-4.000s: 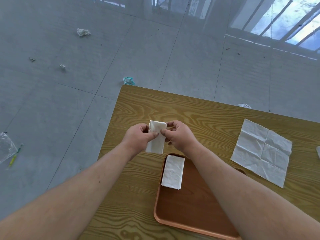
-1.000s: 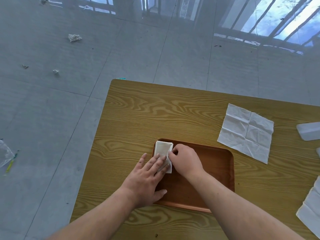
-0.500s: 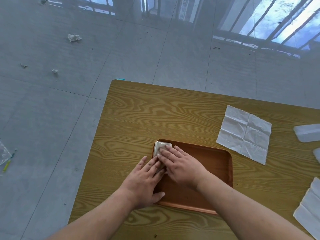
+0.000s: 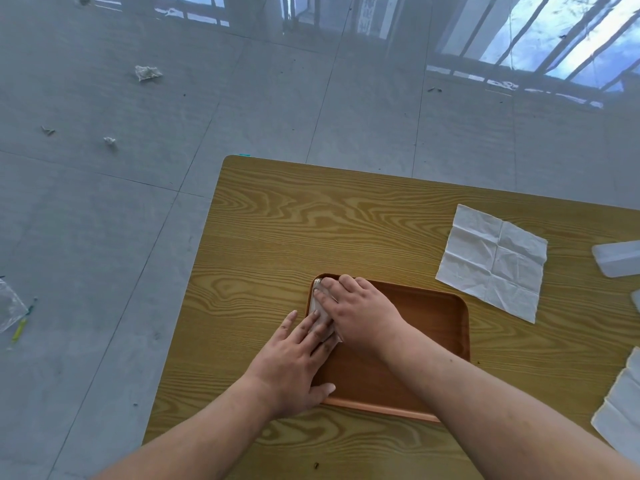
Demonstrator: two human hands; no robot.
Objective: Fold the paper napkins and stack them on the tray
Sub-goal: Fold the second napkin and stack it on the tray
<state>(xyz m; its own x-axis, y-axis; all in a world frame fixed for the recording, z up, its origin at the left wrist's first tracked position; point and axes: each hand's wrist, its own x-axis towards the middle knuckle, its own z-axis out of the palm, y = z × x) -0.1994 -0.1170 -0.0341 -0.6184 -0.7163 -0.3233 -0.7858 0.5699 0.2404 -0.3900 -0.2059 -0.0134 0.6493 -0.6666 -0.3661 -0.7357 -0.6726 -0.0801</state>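
A brown tray (image 4: 436, 317) lies on the wooden table (image 4: 311, 230). In its far left corner sits a stack of folded white napkins (image 4: 318, 311), mostly hidden under my hands. My right hand (image 4: 360, 311) lies flat on the stack with straight fingers pressing down. My left hand (image 4: 294, 362) rests across the tray's left rim, its fingertips flat on the stack's near end. An unfolded white napkin (image 4: 491, 261) lies spread out on the table to the right of the tray. Another white napkin (image 4: 620, 407) shows at the right edge.
A clear plastic container (image 4: 616, 258) sits at the table's right edge. The table's left edge runs close to the tray. Crumpled paper scraps (image 4: 147, 72) and a plastic bag (image 4: 10, 306) lie on the grey tiled floor.
Four seconds ago both hands held a folded napkin above the tray. It now lies on the stack, and my right hand has opened and slid forward flat over it.
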